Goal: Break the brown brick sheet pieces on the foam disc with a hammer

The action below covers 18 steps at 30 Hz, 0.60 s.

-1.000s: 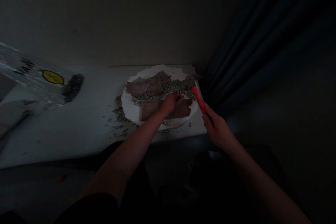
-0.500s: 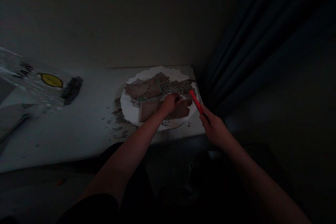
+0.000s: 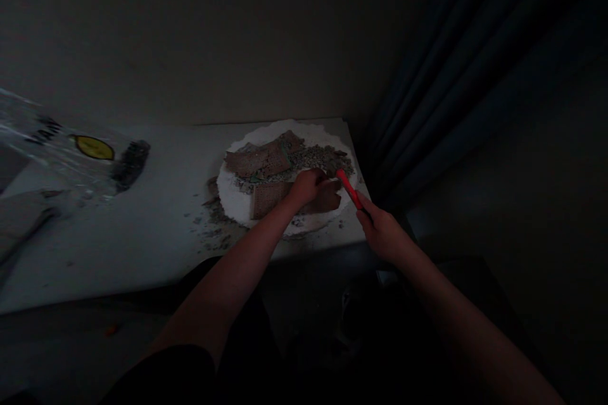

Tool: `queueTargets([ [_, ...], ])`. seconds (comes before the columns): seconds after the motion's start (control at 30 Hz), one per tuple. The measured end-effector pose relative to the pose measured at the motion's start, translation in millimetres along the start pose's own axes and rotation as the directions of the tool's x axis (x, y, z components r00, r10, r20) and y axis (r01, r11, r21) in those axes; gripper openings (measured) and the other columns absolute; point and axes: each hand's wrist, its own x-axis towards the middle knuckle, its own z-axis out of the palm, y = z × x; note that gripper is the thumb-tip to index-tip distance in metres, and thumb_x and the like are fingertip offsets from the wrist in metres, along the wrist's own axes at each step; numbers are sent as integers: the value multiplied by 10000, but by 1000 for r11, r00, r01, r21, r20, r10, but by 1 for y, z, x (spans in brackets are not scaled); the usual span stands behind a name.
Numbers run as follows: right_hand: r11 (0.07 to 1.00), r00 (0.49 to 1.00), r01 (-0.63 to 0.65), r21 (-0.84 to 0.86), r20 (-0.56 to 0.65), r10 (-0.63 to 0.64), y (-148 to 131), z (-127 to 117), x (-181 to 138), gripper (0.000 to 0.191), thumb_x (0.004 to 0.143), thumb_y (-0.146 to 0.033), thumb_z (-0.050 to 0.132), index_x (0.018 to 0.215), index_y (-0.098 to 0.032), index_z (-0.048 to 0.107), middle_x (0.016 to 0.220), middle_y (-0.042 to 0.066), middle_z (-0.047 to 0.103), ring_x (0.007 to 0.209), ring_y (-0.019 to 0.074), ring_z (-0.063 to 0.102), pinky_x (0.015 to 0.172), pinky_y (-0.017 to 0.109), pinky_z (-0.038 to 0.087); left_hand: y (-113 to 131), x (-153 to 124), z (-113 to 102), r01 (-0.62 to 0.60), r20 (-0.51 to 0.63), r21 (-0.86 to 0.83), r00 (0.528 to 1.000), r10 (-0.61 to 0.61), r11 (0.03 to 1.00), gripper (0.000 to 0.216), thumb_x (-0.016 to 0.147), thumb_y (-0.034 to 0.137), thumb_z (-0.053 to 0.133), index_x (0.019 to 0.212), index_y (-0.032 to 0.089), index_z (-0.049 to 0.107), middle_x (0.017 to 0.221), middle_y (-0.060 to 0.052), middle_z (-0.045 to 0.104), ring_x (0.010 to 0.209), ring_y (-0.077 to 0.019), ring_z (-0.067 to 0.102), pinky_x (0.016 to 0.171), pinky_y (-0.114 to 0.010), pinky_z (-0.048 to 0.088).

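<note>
My right hand (image 3: pixel 382 231) is wrapped round the black grip of a red hammer (image 3: pixel 349 188). The hammer's head is dark and hard to make out; it is low over the right side of a white round mat (image 3: pixel 230 202). My left hand (image 3: pixel 306 186) is closed over a brown textured slab (image 3: pixel 270 199), with its fingertips close to the hammer's end. What those fingers pinch is hidden. Behind the hands lie another brown textured slab (image 3: pixel 261 161) and a heap of grey-brown crushed bits (image 3: pixel 316 157).
The mat lies at the right end of a white table (image 3: pixel 142 234). Crumbs (image 3: pixel 213 231) are scattered left of it. A clear plastic bag (image 3: pixel 61 152) with a yellow label and dark contents is at the left. Dark curtains (image 3: pixel 451 76) hang on the right.
The hammer in my right hand has shifted slightly left and its front end has come down nearer to my left fingers. My left hand stays nearly in place.
</note>
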Motion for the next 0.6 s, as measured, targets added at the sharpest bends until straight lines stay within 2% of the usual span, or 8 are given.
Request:
queueTargets([
  [0.13,1000,999,3,5,-33,-3,-2,-1,0,589,1005,-346,408,1582,-240,360,1364,110,655,1166,308,669,1048,481,494,0,0,0,-21,11,-19,1000,21,1000,270,907,389,593,900,163,740,890,-91,755,808,-217,675,772,-324,504],
  [0.3,1000,1000,15,-10,-5,-15,-2,2,-1,582,1003,-338,397,1568,-196,387,1371,127,647,1207,311,648,1059,475,489,-3,1,2,-12,-1,-4,1000,12,1000,311,912,435,583,906,165,738,892,-101,751,830,-225,677,775,-328,505],
  [0.47,1000,998,25,-4,-61,-25,-2,3,-1,590,1003,-348,413,1581,-243,364,1310,108,689,1175,315,667,1051,477,494,-4,1,2,-45,16,-12,999,45,999,319,917,441,568,868,170,730,858,-91,742,785,-216,665,756,-333,501],
  [0.6,999,1000,-13,-31,-10,12,-3,3,-1,588,996,-334,400,1565,-182,395,1345,143,662,1203,337,648,1049,489,490,-2,1,1,-11,16,10,1000,11,1000,305,903,434,591,869,166,733,875,-104,741,810,-223,668,769,-331,493],
])
